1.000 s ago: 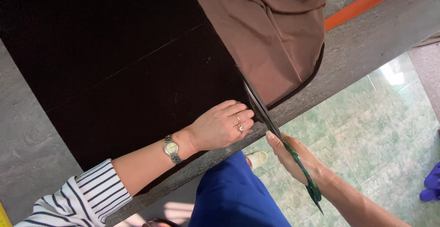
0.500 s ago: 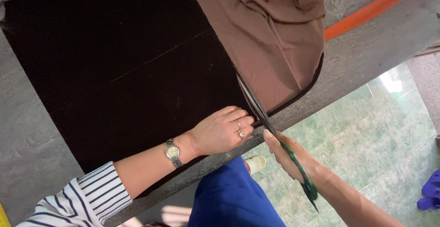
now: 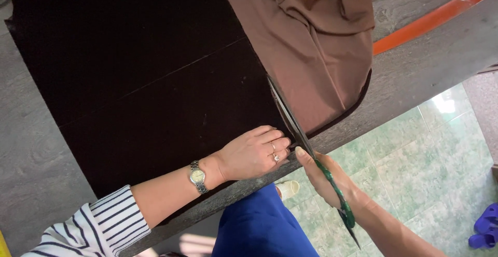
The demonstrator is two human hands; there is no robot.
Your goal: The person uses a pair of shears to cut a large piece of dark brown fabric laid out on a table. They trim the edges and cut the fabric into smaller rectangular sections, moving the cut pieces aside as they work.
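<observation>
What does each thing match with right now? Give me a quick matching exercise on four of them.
Things:
1. scissors
2. left hand
3. brown cloth
4. orange strip

States:
A. bunched in folds at the top
B. flat on the dark fabric
C. lying along the table, far right
D. gripped in the right hand

Pairs: 1-D, 2-B, 3-A, 4-C

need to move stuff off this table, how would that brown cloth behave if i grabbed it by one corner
The light brown fabric would probably go floppy and drape, since it already lies in soft bunched folds near the top. It looks thin, so likely light. It may slide easily, as one edge already hangs over the grey wooden table edge, beside the green-handled scissors.
</observation>
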